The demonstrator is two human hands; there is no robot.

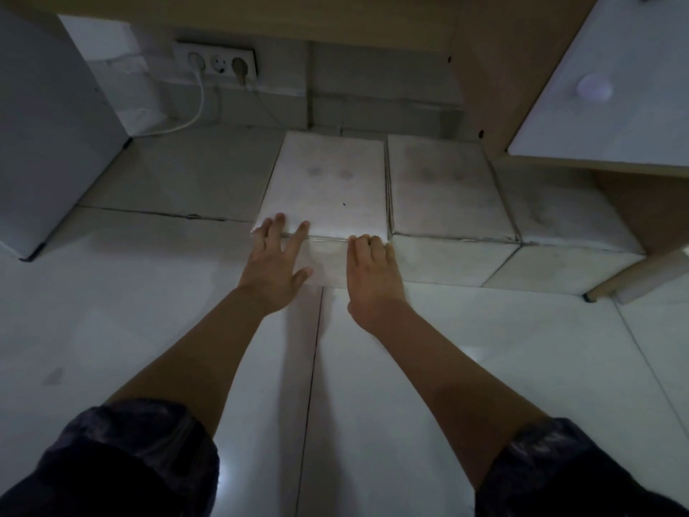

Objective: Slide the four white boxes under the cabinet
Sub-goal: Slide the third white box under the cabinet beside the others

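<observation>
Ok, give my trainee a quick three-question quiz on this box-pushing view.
1. True or false: both hands press on the leftmost white box.
2. How many white boxes sit in the row by the cabinet? A) two B) three C) five
3. What is on the wall at upper left?

Key:
1. True: the left hand and right hand lie flat on its front edge.
2. B: that box, the middle box and the right box.
3. A socket strip with plugs in it.
</observation>
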